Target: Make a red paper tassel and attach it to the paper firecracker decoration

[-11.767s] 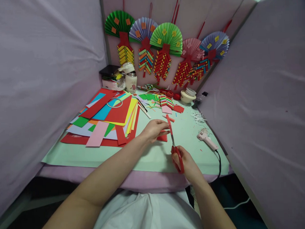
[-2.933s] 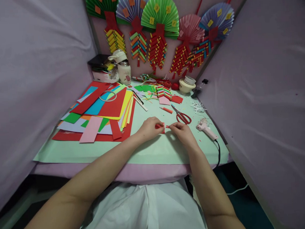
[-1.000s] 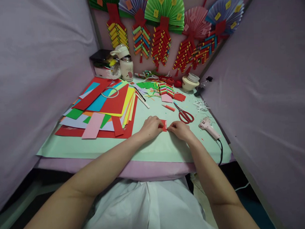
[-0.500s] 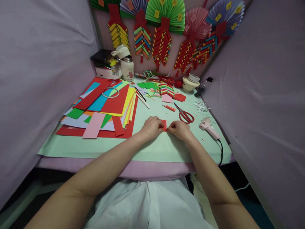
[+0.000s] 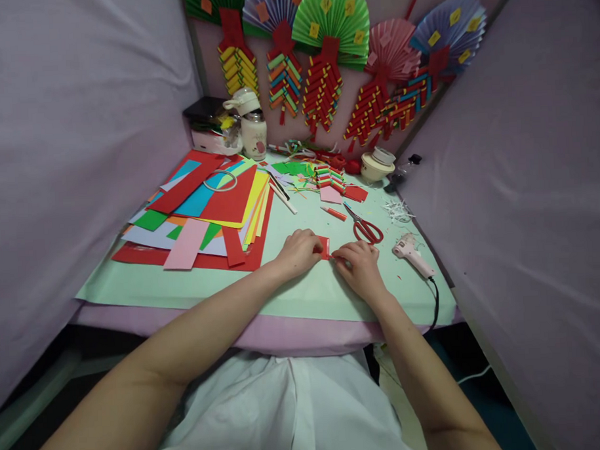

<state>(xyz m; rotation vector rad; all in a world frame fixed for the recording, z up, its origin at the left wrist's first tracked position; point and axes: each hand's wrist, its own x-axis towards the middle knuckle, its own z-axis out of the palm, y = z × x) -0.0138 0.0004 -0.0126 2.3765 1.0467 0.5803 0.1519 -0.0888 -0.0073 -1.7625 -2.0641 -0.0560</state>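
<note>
A small red piece of paper (image 5: 325, 246) with a pale strip along its right side lies on the table in front of me. My left hand (image 5: 299, 251) presses and pinches its left part with the fingertips, covering some of it. On the other side, my right hand (image 5: 359, 265) has its fingers curled together close to the paper's right edge. Whatever lies between those fingertips is too small to make out. Just beyond the right hand are red-handled scissors (image 5: 365, 228), and an orange-red pen-like stick (image 5: 334, 213) lies behind the paper.
Coloured paper sheets (image 5: 215, 208) are stacked at left with a ring on top. A pink glue gun (image 5: 413, 255) with a black cord lies at right. Behind are a bottle (image 5: 254, 131), paper scraps (image 5: 291, 167) and a round container (image 5: 376, 164). Paper fans (image 5: 330, 20) hang on the wall.
My right hand has shifted slightly right and down, away from the paper's edge, with its fingers angled differently. My left hand stays on the red paper. The whole view has tilted a little.
</note>
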